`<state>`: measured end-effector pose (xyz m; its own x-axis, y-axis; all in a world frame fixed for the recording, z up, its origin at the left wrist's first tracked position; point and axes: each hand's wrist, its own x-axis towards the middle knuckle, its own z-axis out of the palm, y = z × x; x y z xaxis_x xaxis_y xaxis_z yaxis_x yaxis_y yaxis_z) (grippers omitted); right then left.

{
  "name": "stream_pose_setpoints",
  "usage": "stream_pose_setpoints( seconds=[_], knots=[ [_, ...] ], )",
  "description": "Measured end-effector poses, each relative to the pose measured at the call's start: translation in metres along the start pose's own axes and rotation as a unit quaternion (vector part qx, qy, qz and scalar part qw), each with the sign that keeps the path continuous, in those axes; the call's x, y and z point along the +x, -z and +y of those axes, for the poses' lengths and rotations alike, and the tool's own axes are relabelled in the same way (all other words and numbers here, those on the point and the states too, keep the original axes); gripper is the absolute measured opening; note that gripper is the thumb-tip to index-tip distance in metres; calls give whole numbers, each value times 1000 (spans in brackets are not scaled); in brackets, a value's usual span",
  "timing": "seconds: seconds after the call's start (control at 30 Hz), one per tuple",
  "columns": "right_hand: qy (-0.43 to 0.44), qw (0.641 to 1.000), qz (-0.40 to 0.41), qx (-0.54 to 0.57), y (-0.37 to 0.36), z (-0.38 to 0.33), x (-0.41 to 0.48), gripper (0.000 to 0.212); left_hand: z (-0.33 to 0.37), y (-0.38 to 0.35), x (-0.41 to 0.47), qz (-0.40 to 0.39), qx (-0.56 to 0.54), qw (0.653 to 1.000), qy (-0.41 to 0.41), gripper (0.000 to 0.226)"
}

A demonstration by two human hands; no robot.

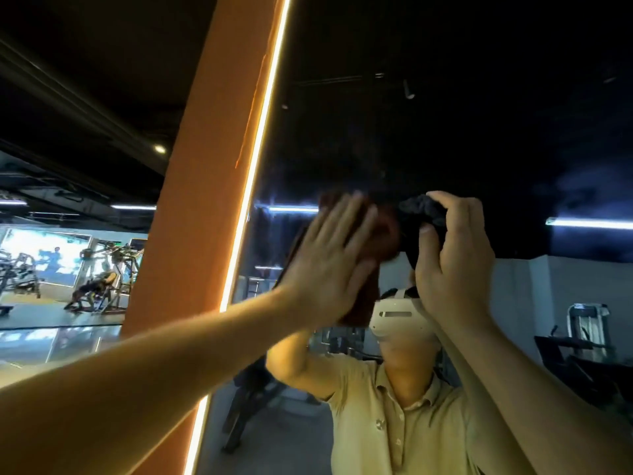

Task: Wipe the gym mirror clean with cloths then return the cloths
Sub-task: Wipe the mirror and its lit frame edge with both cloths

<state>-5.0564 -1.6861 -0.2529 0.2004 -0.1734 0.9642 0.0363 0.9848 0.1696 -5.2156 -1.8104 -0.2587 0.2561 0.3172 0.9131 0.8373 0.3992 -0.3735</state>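
Left hand [329, 255] is lying flat, fingers straight and spread, pressing a rust-brown fabric cloth [380, 231] against the large dark wall mirror [445, 97]. Right hand [452, 255], just beside it, is gripping a bunched black fabric cloth [421, 210], fingers curled round it.

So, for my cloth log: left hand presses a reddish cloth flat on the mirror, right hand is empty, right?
No: the head view shows the right hand gripping a bunched black cloth. The left hand does press the reddish cloth flat on the mirror.
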Motion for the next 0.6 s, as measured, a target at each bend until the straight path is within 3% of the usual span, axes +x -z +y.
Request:
stream_pose_setpoints(
  seconds=[0.1, 0.17, 0.23, 0.3, 0.37, 0.47, 0.6],
  knots=[
    [5, 1000, -16, -17, 0, 0, 0, 38, -20, 2, -45, -67, 39, 981, -178, 67],
    [23, 998, -27, -51, -3, 1, -1, 37, -62, 14, -9, -99, 84, 971, -203, 65],
    [34, 997, -22, -71, -7, 4, 0, 35, -94, 27, 53, -86, 110, 985, -101, 64],
    [42, 996, -16, -73, -10, 7, 0, 35, -109, 38, 104, -31, 53, 995, 73, 63],
    [43, 997, -14, -61, -11, 8, -1, 34, -109, 39, 124, 36, -4, 983, 180, 63],
    [48, 997, -14, -52, -9, 7, 0, 34, -79, 29, 94, 35, -40, 983, 178, 67],
    [46, 996, -3, -74, -11, 6, 0, 34, -35, 8, -50, 11, -42, 995, 92, 68]
  ],
)
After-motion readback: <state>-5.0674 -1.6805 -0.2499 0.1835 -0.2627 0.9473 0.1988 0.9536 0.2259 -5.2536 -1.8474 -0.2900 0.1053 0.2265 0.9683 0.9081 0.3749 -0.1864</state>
